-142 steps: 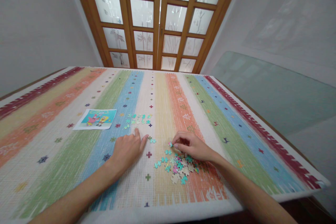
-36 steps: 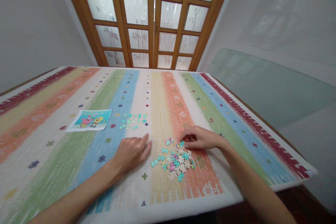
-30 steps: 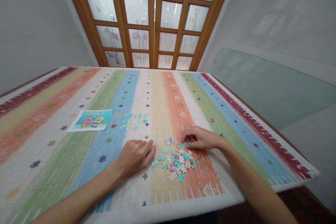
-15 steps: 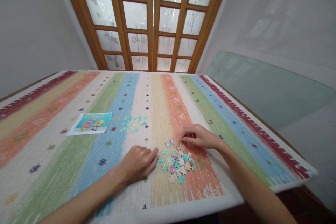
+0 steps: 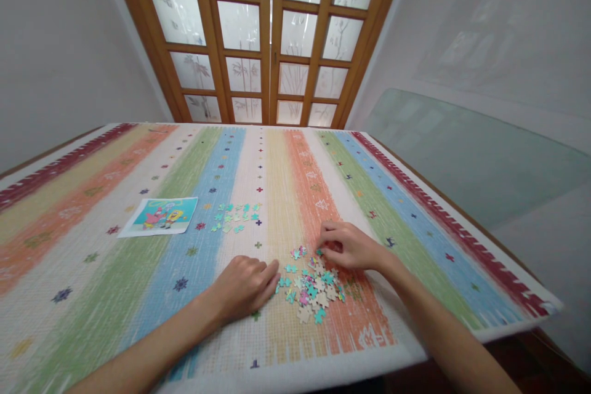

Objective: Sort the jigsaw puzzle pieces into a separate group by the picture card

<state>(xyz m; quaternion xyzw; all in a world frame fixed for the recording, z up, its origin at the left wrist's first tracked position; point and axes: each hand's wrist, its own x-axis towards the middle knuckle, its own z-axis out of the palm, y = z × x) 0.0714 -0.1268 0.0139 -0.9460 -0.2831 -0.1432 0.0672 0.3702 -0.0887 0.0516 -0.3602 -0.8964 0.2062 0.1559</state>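
Note:
A loose pile of jigsaw puzzle pieces [image 5: 318, 288], some teal or pink side up and some plain beige, lies on the striped tablecloth. My right hand [image 5: 348, 246] is at the pile's far right edge, thumb and fingertips pinched on a small teal puzzle piece [image 5: 319, 252]. Resting on the cloth left of the pile, my left hand [image 5: 247, 283] is curled, its fingertips close to some teal pieces [image 5: 283, 282]; whatever its fingers may hold is hidden. Farther off, several teal and pale pieces [image 5: 236, 217] are laid out in rough rows.
Left of the rows lies a printed cartoon picture [image 5: 159, 217]. The striped tablecloth [image 5: 152, 308] covers the table, whose near edge runs below my forearms. Beyond it stand wooden glass-paned doors [image 5: 270, 43]; a pale green glass-like panel [image 5: 466, 154] is at the right wall.
My right hand has turned slightly and dipped a little, and the teal face of the piece at its fingertips now shows. My left hand stays where it was.

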